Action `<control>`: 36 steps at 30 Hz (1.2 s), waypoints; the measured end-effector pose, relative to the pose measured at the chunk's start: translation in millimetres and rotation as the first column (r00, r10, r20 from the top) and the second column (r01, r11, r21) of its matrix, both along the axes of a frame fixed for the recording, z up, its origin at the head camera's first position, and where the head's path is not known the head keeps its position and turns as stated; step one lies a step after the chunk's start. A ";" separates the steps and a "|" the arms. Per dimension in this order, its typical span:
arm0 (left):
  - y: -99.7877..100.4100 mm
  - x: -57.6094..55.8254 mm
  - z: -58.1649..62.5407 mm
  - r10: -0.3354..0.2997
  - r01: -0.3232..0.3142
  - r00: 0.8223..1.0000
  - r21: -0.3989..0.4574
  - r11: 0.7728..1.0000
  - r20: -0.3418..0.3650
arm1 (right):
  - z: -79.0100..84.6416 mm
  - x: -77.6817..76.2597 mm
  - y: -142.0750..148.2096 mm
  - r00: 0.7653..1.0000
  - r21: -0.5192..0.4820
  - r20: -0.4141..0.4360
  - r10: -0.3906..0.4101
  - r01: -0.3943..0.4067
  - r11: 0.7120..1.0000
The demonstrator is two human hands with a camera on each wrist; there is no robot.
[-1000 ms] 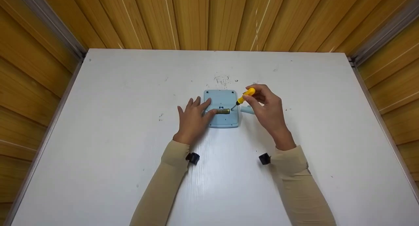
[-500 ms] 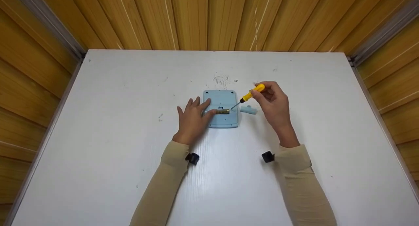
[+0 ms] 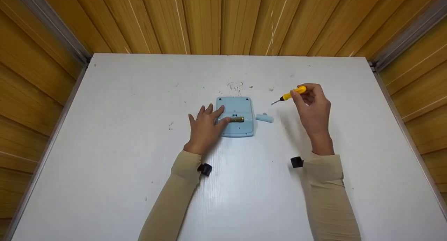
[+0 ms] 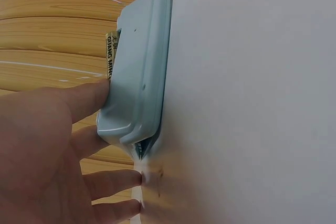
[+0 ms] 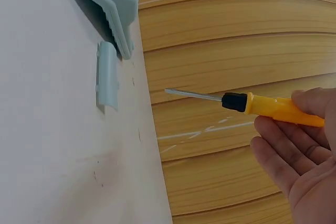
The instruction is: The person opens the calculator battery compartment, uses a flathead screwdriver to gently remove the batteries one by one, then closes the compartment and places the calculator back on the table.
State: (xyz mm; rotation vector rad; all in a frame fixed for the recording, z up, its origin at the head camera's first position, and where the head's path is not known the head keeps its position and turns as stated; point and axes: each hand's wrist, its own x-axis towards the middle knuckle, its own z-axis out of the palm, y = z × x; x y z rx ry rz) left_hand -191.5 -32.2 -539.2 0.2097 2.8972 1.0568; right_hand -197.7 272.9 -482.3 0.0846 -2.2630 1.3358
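Note:
A light blue calculator [image 3: 235, 106] lies back side up on the white table. A gold and black battery [image 3: 237, 119] sits lengthwise in its back, partly covered by a thumb. That thumb belongs to my left hand [image 3: 204, 132], whose spread fingers rest on and beside the calculator's left edge. To the right of the calculator, my right hand [image 3: 315, 110] pinches a yellow-handled screwdriver [image 3: 295, 93] in the air, its metal tip pointing left and down. Just off the calculator's right side lies a small light blue battery cover [image 3: 264, 118], also seen in the right wrist view.
The white table [image 3: 104, 129] bears dark scuff marks behind the calculator. Yellow wood-look panels [image 3: 202, 21] stand along its back and sides. A black camera [image 3: 206, 169] is worn on the left wrist, another [image 3: 297, 161] on the right.
My right hand has drawn the screwdriver away from the battery's right end, moving right and slightly back. The battery cover shows fully now. My left hand has stayed in place.

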 end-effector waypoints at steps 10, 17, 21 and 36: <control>-0.4 -0.5 -1.0 -0.003 0.003 1.000 -0.020 1.000 0.001 | -5.8 -4.4 12.2 0.996 0.128 -0.028 -0.081 0.084 0.988; -0.2 -0.8 -1.5 -0.002 0.002 1.000 -0.010 1.000 0.006 | -12.2 -7.2 18.7 0.993 0.165 -0.030 -0.117 0.120 0.979; -0.2 -1.1 -1.5 -0.001 0.001 1.000 -0.008 1.000 0.009 | -14.5 -7.8 21.1 0.991 0.188 -0.004 -0.132 0.130 0.974; 0.8 -0.4 -0.3 0.008 -0.007 1.000 0.003 1.000 -0.006 | -17.5 -8.2 18.3 0.983 0.219 0.048 -0.179 0.165 0.962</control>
